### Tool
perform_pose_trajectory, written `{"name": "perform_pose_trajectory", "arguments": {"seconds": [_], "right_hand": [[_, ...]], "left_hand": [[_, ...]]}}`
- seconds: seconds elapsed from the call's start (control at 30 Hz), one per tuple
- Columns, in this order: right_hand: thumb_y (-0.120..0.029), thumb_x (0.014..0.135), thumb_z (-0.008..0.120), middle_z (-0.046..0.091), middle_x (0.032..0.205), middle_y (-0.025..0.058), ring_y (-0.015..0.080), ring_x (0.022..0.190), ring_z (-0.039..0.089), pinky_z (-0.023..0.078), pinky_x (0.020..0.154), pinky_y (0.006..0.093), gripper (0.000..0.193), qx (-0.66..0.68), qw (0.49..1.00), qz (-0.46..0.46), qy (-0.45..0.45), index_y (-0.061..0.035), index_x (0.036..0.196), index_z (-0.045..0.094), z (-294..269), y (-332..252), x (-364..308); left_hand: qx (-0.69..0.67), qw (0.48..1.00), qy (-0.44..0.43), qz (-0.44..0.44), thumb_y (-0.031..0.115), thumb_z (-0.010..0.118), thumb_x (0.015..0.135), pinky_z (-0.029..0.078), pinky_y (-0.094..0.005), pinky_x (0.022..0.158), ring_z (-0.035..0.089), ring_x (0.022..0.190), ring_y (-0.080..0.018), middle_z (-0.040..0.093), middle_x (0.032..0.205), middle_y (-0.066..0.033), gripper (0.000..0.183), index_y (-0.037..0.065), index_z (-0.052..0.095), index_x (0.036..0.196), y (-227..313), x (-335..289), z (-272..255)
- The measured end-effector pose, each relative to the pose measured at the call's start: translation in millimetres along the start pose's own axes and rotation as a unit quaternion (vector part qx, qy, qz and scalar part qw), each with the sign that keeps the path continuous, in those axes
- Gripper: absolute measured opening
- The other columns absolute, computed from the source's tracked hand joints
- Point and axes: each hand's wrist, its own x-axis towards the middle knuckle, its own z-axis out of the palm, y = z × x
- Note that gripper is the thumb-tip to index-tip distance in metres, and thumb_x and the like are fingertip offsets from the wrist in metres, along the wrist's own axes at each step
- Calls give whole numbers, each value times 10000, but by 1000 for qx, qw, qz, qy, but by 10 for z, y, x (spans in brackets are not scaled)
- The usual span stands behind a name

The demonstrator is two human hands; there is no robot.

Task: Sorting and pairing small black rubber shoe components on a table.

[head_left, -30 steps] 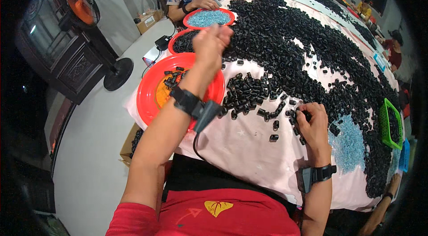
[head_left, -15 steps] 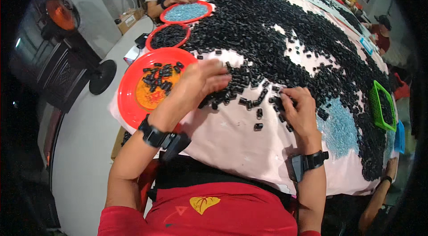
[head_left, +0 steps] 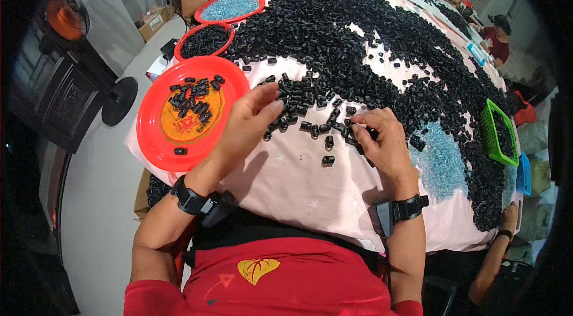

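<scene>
My left hand [head_left: 250, 120] is open, thumb and fingers apart, at the near left edge of a loose cluster of small black plastic pieces [head_left: 301, 92]. To its left lies a red plate [head_left: 149, 131] with an orange patterned middle, several of the same pieces scattered on it. My right hand [head_left: 385, 140] is at the cluster's right side, its thumb and index finger closed at a black plastic piece [head_left: 352, 124]; its other fingers curl over more pieces and partly hide them. A few pieces lie loose on the pale pink cloth [head_left: 286, 190] between my hands.
A large heap of black pieces [head_left: 310, 23] covers the table beyond. Clear bluish pieces [head_left: 439, 161] lie at right, near a green basket [head_left: 490, 134]. Farther left are a red tray of dark pieces [head_left: 178, 48] and one of clear pieces [head_left: 199, 16]. Co-workers sit around; a fan [head_left: 65, 23] stands left.
My left hand has drawn back slightly left and its motion blur is gone. One piece now lies apart near the plate's lower rim. The whole view has shifted a little.
</scene>
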Motion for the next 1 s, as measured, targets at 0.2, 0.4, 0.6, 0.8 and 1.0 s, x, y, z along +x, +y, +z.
{"name": "perform_pose_trajectory", "arguments": {"seconds": [0.2, 0.4, 0.6, 0.8, 1.0], "right_hand": [[-86, 828, 730, 708, 859, 114, 312, 793, 602, 481, 755, 417, 111, -59, 996, -5, -67, -38, 920, 767, -61, 49, -1], [-89, 823, 719, 700, 828, 116, 319, 802, 624, 501, 757, 422, 108, -17, 999, -25, 22, -46, 910, 767, -17, 89, -28], [-89, 809, 730, 686, 808, 106, 318, 798, 618, 505, 743, 420, 115, 9, 1000, -21, -8, -51, 909, 775, 0, 65, -32], [-82, 800, 746, 672, 863, 118, 319, 873, 605, 503, 778, 419, 169, -43, 997, -29, -55, -57, 961, 792, 71, -61, 49], [-31, 806, 718, 672, 898, 131, 341, 908, 608, 506, 809, 437, 150, -46, 996, -4, -76, -50, 944, 772, 60, -103, 68]], "left_hand": [[337, 875, -170, 303, 166, 649, 972, 443, -420, 1112, 586, 1255, -318, 599, 1387, -174, 484, -4, 550, 1414, -174, 10, 358], [403, 815, -203, 363, 129, 702, 881, 454, -486, 1064, 590, 1214, -410, 663, 1275, -199, 343, -3, 669, 1196, -252, -1, 542], [354, 871, -164, 298, 128, 686, 916, 511, -433, 967, 666, 1102, -348, 719, 1162, -185, 233, 2, 732, 1108, -191, 5, 315], [348, 887, -118, 279, 91, 687, 905, 525, -408, 868, 674, 957, -320, 717, 1027, -148, 220, 13, 730, 1106, -191, 92, 360], [344, 880, -100, 313, 84, 666, 861, 509, -453, 824, 641, 908, -365, 695, 933, -163, 225, 40, 744, 1068, -324, 243, 570]]}}
